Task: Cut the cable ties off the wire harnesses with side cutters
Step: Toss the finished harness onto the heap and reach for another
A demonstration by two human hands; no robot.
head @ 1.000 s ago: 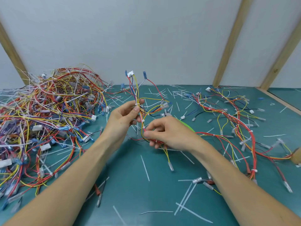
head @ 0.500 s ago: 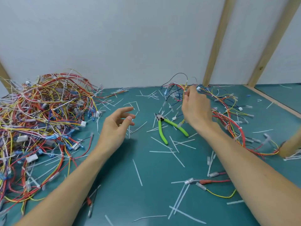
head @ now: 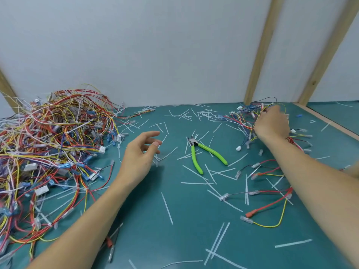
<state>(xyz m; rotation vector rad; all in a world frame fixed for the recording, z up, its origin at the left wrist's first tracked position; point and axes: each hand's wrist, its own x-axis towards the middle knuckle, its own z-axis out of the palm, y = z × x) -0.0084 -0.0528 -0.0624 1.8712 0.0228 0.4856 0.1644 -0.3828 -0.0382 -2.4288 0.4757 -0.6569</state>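
Side cutters [head: 196, 152] with bright green handles lie on the teal mat [head: 174, 239], between my two hands, with the handles spread. My left hand [head: 138, 155] hovers over the mat left of the cutters, fingers loosely spread and holding nothing. My right hand [head: 271, 124] reaches to the far right, its back toward me, into a loose wire harness [head: 245, 115] of red, yellow and black wires. That hand is blurred and its fingers are hidden among the wires, so its grip is unclear.
A big tangled pile of harnesses [head: 48, 144] fills the left side. Looser harnesses [head: 272, 191] lie at the right. Several cut white cable ties [head: 167, 208] litter the mat. Wooden posts [head: 258, 55] and a white wall stand behind.
Both hands held a harness in front of me a second ago. My right hand has carried it away to the far right pile, uncovering the cutters. My left hand let go and opened.
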